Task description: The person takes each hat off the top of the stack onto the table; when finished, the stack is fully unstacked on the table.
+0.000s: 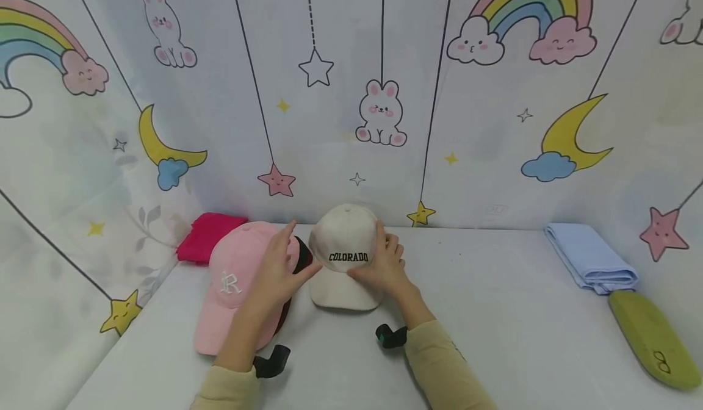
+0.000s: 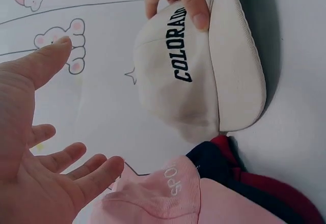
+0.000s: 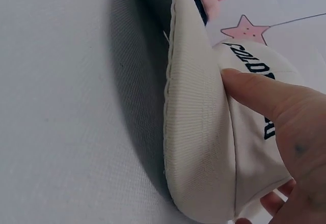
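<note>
A cream baseball cap [image 1: 343,239] lettered COLORADO sits on the white table with its brim toward me. My right hand [image 1: 387,263] holds it by the right side. In the right wrist view the thumb [image 3: 254,89] presses the front panel just above the brim, and the other fingers go behind the cap. My left hand [image 1: 277,276] is spread in the air over the edge of a pink cap [image 1: 236,269], apart from the cream one in the left wrist view. Dark navy and red cap parts [image 2: 219,163] show beneath the pink cap.
A folded red cloth [image 1: 209,236] lies behind the pink cap. On the far right are a folded light blue cloth [image 1: 590,257] and a green glasses case [image 1: 653,340]. A printed curtain [image 1: 340,123] hangs along the table's back edge.
</note>
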Demonstrator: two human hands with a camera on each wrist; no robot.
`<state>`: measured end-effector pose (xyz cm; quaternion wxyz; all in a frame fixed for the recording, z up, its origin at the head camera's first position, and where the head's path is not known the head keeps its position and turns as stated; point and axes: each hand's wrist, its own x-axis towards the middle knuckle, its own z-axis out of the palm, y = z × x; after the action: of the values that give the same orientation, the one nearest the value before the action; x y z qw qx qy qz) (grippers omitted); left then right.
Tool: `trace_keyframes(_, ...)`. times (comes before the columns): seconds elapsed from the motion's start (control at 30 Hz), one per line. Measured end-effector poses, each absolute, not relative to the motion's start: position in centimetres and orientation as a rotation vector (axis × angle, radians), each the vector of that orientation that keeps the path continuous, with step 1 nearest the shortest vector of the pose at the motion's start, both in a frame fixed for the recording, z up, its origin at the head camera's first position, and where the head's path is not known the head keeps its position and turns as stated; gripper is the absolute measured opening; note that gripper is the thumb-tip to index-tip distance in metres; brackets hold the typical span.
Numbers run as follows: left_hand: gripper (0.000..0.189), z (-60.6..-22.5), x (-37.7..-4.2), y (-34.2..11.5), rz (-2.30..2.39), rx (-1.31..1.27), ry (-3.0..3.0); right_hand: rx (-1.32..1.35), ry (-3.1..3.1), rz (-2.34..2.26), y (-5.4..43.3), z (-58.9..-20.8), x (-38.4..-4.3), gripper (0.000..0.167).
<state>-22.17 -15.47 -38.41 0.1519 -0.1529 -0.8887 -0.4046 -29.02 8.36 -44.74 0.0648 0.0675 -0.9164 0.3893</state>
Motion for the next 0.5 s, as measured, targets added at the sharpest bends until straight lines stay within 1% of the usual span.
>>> trace_keyframes(0.3, 0.097, -38.4, -21.3, -16.7, -1.146, -0.487, -2.53, 0.178, -2.763, 1.133, 8.3, -44.9, -29.9, 0.131)
trace_keyframes(0.5, 0.094, -38.1, -20.5, -17.9, -1.192, -0.443, -2.503, 0.191, -2.75, 1.122, 8.3, -45.1, -30.5, 0.127)
